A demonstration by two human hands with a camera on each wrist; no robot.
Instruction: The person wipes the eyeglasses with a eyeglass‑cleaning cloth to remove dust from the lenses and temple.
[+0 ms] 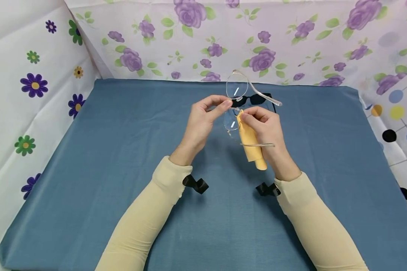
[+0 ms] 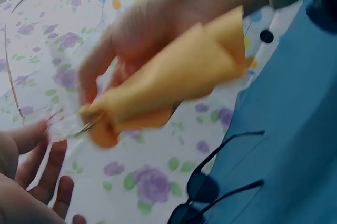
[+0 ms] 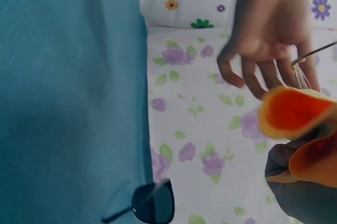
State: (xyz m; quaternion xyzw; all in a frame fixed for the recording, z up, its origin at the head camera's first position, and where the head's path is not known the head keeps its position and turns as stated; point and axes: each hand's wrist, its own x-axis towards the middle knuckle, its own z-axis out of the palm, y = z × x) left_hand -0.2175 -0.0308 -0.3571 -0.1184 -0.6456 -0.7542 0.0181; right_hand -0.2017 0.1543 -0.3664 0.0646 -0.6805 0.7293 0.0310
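Observation:
A pair of clear-lensed eyeglasses (image 1: 236, 86) with thin metal rims is held up above the table, its lenses one above the other and temples unfolded to the right. My left hand (image 1: 201, 119) pinches the frame near the bridge between thumb and index finger. In my right hand (image 1: 267, 126) a yellow cloth (image 1: 248, 139) is pinched at its top, right against the lower part of the frame. The cloth hangs down in a loose roll, seen large in the left wrist view (image 2: 174, 76). One temple crosses in front of it.
Black sunglasses (image 1: 257, 99) lie behind the hands near the table's far edge, partly hidden by the eyeglasses. A blue cloth (image 1: 122, 150) covers the table. Floral sheets (image 1: 132, 58) hang behind and at the left, a dotted one (image 1: 397, 113) at the right.

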